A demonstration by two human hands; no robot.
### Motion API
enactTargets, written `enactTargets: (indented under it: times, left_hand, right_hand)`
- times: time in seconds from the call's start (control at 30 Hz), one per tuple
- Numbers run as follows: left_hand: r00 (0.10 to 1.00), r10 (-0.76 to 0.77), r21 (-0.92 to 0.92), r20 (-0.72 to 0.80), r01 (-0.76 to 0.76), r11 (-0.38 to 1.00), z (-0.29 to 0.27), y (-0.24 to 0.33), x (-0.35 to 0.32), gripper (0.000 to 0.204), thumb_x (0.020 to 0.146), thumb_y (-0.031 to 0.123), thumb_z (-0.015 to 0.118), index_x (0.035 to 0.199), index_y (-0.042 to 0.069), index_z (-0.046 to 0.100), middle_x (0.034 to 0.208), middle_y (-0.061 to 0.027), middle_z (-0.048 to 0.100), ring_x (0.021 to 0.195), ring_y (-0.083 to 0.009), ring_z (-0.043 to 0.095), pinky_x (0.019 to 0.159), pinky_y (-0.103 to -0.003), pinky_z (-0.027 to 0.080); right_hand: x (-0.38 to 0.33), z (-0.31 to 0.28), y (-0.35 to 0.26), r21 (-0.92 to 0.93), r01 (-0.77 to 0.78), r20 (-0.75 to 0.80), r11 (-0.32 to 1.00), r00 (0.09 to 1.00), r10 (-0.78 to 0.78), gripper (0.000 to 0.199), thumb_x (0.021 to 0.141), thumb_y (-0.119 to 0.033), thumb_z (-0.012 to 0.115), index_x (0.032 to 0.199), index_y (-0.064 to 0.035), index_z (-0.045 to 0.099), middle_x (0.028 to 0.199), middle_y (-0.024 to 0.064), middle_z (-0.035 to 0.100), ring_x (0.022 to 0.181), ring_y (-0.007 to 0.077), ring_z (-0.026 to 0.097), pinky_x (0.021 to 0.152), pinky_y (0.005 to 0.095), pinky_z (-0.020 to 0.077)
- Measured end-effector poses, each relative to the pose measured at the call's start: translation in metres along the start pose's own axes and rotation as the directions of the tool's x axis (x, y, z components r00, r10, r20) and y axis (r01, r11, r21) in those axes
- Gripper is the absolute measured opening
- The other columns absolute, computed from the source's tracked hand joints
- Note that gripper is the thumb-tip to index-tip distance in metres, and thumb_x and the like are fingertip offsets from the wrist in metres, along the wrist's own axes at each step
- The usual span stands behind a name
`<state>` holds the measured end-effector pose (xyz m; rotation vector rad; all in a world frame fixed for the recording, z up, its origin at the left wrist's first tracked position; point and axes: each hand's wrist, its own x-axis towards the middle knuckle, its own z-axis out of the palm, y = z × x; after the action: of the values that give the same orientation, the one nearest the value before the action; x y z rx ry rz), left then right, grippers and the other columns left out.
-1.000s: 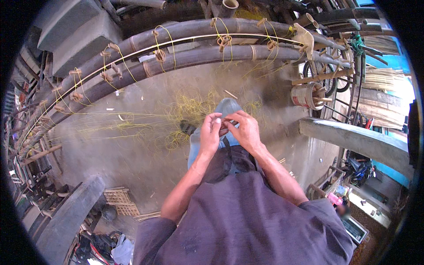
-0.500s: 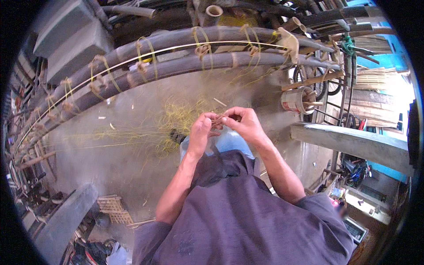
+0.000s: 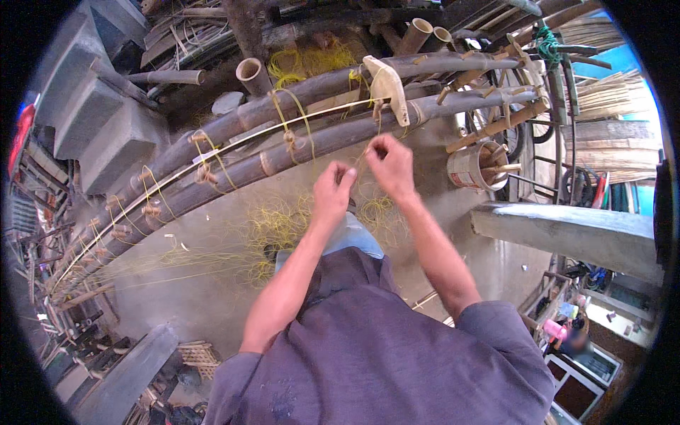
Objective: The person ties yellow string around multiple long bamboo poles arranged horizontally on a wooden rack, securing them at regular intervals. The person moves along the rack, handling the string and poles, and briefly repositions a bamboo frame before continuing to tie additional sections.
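My left hand [image 3: 331,193] is closed, thumb pressed against its fingers, in front of the lower bamboo pole. Just to its right and a little farther off, my right hand [image 3: 391,166] pinches a thin brownish-yellow cord [image 3: 360,161] that runs between the two hands. Above my right hand, a pale flat board [image 3: 387,88] sits across the two dark bamboo poles [image 3: 333,133]. A small brown knotted tie hangs at the board's lower left edge. One long pale strip [image 3: 248,147] stretches along the poles to the board, with yellow cord loops [image 3: 289,134] around it.
Tangled yellow cord [image 3: 273,227] lies on the floor by my legs. To the right stand a white bucket [image 3: 470,168] holding wooden pieces and a thick concrete beam [image 3: 567,232]. Concrete steps [image 3: 113,120] rise at the far left. Another person [image 3: 577,343] is at the lower right.
Both hands have moved away from my body toward the poles and drawn apart, the right one farther. The view has shifted, so the pale board now appears closer to the middle.
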<state>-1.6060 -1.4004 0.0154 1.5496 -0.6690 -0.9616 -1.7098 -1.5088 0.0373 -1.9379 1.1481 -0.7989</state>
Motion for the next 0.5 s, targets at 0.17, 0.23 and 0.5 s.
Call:
enactTargets:
  times: [0.17,0.23,0.5]
  left_hand:
    - [0.986,0.041,0.055,-0.161,-0.033,0.998,0.051,0.025,0.092,0.018,0.089,0.021,0.062,0.084,0.005,0.058,0.068,0.0019,0.054,0.058,-0.0057,0.046,0.051,-0.023,0.037]
    - [0.98,0.03,0.076,-0.198,-0.015,0.997,0.058,0.027,0.111,0.018,0.088,0.022,0.063,0.084,0.005,0.059,0.068,0.0019,0.055,0.058,-0.006,0.046,0.052,-0.024,0.037]
    - [0.95,0.099,0.346,-0.297,0.01,0.938,0.07,0.022,0.12,0.026,0.085,0.028,0.065,0.087,0.002,0.063,0.073,-0.0113,0.065,0.069,-0.0205,0.061,0.069,-0.034,0.047]
  right_hand:
    - [0.096,-0.041,0.012,-0.313,0.231,-0.048,0.921,0.965,-0.259,0.011,0.073,-0.017,0.068,0.08,-0.0086,0.066,0.076,0.0088,0.066,0.073,0.0285,0.064,0.065,0.0392,0.051]
    - [0.105,-0.042,0.018,-0.338,0.246,-0.033,0.908,0.962,-0.273,0.01,0.073,-0.016,0.068,0.08,-0.0091,0.065,0.076,0.008,0.066,0.074,0.0281,0.064,0.066,0.0391,0.051]
    - [0.1,-0.027,0.04,-0.452,0.336,0.015,0.826,0.929,-0.369,0.017,0.075,-0.015,0.068,0.091,-0.0107,0.061,0.081,0.0079,0.066,0.075,0.0286,0.063,0.066,0.0412,0.0508]
